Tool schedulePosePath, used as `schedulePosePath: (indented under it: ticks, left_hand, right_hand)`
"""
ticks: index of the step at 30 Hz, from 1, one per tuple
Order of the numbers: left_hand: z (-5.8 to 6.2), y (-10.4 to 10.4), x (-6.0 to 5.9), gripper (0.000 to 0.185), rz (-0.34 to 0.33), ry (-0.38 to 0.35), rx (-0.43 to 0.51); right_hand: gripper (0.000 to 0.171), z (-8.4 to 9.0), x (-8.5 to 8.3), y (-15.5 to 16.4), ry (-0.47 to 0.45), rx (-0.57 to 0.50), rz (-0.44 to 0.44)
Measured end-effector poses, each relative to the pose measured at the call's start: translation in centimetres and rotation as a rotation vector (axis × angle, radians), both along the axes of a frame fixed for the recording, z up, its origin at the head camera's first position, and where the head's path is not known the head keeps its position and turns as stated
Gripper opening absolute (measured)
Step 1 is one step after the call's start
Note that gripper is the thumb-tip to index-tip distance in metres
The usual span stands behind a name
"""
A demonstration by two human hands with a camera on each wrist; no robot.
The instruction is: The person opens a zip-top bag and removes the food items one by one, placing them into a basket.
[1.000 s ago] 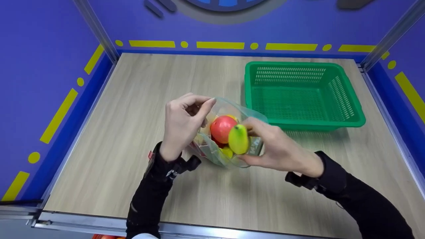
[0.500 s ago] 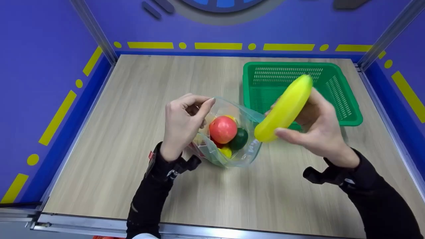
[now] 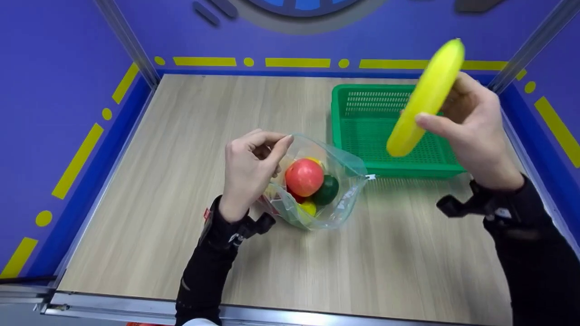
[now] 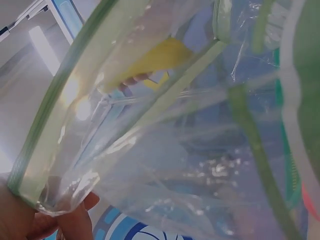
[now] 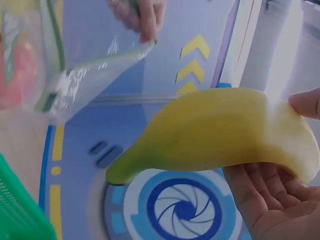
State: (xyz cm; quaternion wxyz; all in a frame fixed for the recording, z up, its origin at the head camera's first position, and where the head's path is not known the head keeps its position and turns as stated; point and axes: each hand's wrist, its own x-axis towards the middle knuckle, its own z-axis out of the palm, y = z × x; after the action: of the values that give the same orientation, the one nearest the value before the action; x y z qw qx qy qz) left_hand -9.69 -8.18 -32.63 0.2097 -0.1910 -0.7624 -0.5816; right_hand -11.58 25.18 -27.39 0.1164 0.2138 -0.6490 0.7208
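Holding a smooth yellow plastic banana [image 3: 425, 98] above the green perforated plastic basket [image 3: 358, 97], the right hand [image 3: 473, 129] is raised with its thumb across the front of the fruit and its fingers curled behind it. The left hand [image 3: 250, 165] stays low over the wooden table [image 3: 181, 149]; its thumb and fingertips are pressed together on the rim of a clear plastic zip bag [image 3: 344, 167], and this keeps the mouth of the bag wide.

The banana is tilted, with its upper tip toward the far wall. It is plain yellow, slightly greenish at one tip.

Inside the bag, the head view shows a red round fruit [image 3: 304, 176], a dark green one [image 3: 327, 190] and a small yellow piece [image 3: 309, 207]. The left wrist view shows only the bag's wrinkled film [image 4: 165, 150] and green zip strip [image 4: 60, 105]. The right wrist view shows the open palm [image 5: 272, 200] under the banana [image 5: 210, 137].
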Motion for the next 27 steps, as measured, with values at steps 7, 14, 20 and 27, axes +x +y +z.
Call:
schedulePosePath:
  ticks: [7,14,20,27]
  left_hand:
    - [-0.4,-0.3,-0.1,0.009,-0.001,-0.011,0.033]
    - [-0.7,-0.5,-0.2,0.008,0.007,-0.041,0.083]
    - [-1.0,-0.4,-0.3,0.006,0.000,-0.045,0.102]
    - [-1.2,-0.3,-0.4,0.007,-0.017,-0.057,0.108]
  right_hand:
    - [0.054,-1.7,-6.7,0.4,-0.157,0.758,-0.122]
    - [0.063,-4.7,-13.3,-0.2,-0.225,1.141,-0.011]
    - [0.070,-6.9,-17.0,0.0,-0.262,1.316,0.111]
    - [0.067,-9.8,-19.4,0.5,-0.306,1.433,0.223]
